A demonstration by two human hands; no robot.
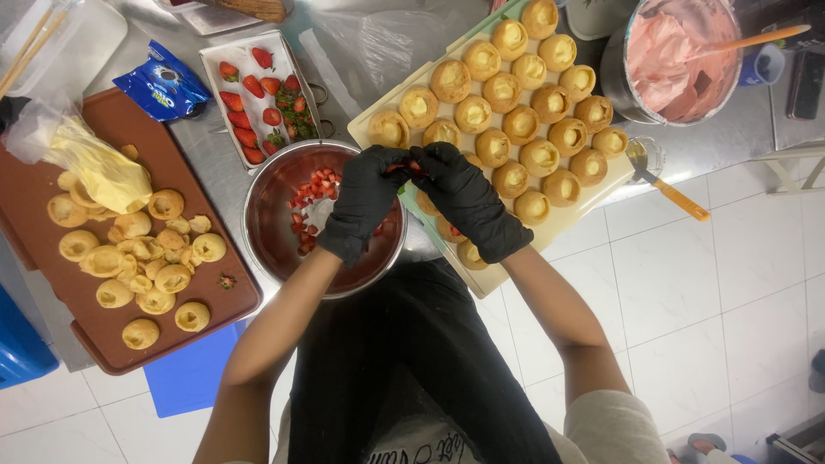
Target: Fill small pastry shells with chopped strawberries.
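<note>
Black gloves cover both hands. They meet over the edge of a shiny metal bowl [262, 245] that holds small cut strawberry pieces [311, 193]. The left hand [365, 210] is curled, with its fingers bent in toward the right hand [464, 202]. Between the fingertips of the two hands sits a bit of red strawberry [413, 167] — both hands pinch it together, right where the bowl and the pale tray [490, 279] come close. I cannot tell if anything else is held with it.

The pale tray lies under the right hand and is full of round golden pastry shells [524, 125], each with a yellow cream middle. A few shells near the right wrist have red bits on top.

Next to the bowl, on the far side, is a white tray of whole strawberries [258, 99] with some green tops. On the left side lies a brown tray [112, 348] with more pastry pieces [142, 258] in a messy heap, and a piping bag of yellow cream [94, 167] rests on it. A blue snack packet [163, 86] is near that tray.

Far off past the pale tray stands a big pot of pink cream [670, 60] with a wooden stick in it — and a small knife with an orange handle [679, 198] lies just beside the pale tray
</note>
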